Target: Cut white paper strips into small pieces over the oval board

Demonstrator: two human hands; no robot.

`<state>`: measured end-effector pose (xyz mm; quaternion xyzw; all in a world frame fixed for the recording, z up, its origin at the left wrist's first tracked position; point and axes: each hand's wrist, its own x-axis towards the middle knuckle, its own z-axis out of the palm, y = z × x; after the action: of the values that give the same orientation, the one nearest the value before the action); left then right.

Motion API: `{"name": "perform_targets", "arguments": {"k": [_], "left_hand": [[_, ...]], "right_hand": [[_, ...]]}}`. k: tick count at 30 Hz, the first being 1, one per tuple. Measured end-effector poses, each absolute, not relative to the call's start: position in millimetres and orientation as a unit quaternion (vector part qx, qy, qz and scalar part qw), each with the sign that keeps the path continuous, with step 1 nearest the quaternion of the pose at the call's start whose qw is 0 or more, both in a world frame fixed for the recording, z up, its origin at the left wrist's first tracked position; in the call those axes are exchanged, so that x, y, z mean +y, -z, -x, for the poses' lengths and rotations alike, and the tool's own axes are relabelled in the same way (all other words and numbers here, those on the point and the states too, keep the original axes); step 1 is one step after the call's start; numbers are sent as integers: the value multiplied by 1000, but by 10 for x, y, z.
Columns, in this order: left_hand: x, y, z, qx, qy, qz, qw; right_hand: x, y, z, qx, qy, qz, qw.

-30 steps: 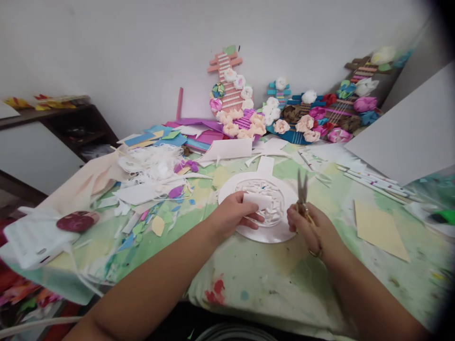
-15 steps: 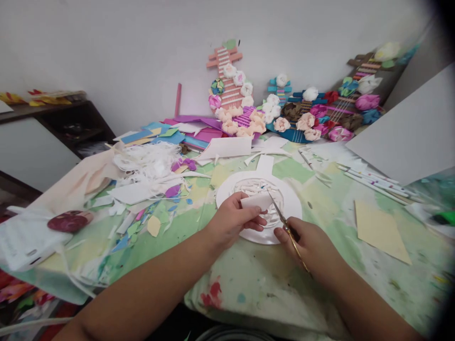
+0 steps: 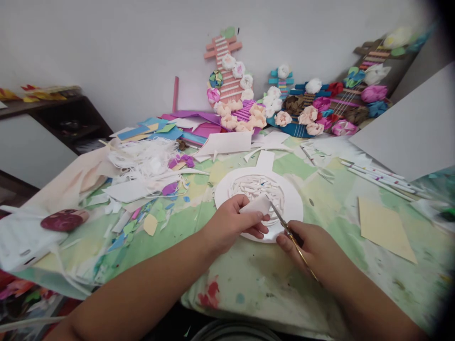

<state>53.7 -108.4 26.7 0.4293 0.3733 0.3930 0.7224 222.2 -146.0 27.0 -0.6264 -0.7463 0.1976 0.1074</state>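
Observation:
Between the thumb and fingers of my left hand (image 3: 236,221) is a small piece of white paper (image 3: 256,205). My right hand (image 3: 308,244) grips a pair of gold-handled scissors (image 3: 284,224), whose tips meet the paper's right edge. Whether the blades are cutting into it is too small to tell. Under both hands lies a round white board shape (image 3: 223,191) with a short neck at the top. Its round middle is filled with small white paper scraps (image 3: 275,187).
Paper scraps and a tangle of white string (image 3: 140,158) cover the table's left side. Guitar-like crafts with paper flowers (image 3: 231,85) lean on the wall. A cream card (image 3: 386,229) and white rolled sticks (image 3: 380,179) lie right. A dark red object (image 3: 64,220) is at far left.
My right hand has turned the scissors from upright to slanting left and brought their tips to the paper. My left hand still holds the paper, now tilted. The view has shifted slightly.

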Motion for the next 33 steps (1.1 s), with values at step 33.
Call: {"name": "perform_targets", "arguments": {"k": [33], "left_hand": [[-985, -332, -482, 428, -298, -477, 708]], "right_hand": [[-1390, -225, -2192, -751, -221, 621, 45]]}}
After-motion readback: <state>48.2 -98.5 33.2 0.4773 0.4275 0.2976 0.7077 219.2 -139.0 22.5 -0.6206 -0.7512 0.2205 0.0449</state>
